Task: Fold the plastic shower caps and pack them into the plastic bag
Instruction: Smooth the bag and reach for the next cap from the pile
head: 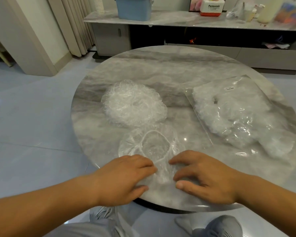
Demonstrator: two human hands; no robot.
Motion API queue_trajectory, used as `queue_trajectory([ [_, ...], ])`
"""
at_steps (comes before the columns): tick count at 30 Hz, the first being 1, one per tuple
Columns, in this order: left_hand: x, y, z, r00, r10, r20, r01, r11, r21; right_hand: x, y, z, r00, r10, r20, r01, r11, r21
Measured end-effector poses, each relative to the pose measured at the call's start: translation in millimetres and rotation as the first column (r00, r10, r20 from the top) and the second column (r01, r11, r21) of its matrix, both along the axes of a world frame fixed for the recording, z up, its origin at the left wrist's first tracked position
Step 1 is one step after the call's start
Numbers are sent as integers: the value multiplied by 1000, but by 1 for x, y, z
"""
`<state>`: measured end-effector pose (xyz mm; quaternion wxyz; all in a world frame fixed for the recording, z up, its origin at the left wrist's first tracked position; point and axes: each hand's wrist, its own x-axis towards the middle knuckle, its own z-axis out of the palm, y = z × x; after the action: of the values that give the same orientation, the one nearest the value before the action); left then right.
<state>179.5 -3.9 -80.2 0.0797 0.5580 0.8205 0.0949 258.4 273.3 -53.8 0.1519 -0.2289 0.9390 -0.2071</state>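
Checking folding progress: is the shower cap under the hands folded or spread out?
Spread out. The shower cap lies flat on the table, elastic ring open; left hand and right hand rest on its near edge.

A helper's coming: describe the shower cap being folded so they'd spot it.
Go to the round marble table, near edge. One clear shower cap lies flat, touched by the left hand and right hand, unlike the heaped pile behind it.

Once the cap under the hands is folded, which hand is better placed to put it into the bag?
Right, probably. The plastic bag lies on the right of the table, just beyond the right hand; the left hand would have to cross over. Both rest on the shower cap.
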Motion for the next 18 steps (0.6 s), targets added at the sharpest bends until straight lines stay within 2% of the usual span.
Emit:
queue_trajectory([
  [3, -10, 5, -2, 989, 59, 134, -66, 997, 51, 7, 1, -2, 1000, -13, -5, 13, 999, -36],
  [7, -22, 13, 5, 918, 161, 362, -201, 977, 77, 11, 0, 0, 1000, -19, 14, 20, 996, -83],
  [14, -29, 19, 14, 677, 222, 701, -417, 901, 117, 10, -8, -1, 999, -40, 20, 42, 991, -125],
  [16, -30, 23, 15, 613, 234, 755, -474, 873, 114, 8, -10, -2, 996, -81, 32, 85, 985, -150],
  [18, -31, 27, 15, 537, 251, 806, -554, 825, 113, 6, -11, 0, 984, -163, 68, 175, 954, -242],
])
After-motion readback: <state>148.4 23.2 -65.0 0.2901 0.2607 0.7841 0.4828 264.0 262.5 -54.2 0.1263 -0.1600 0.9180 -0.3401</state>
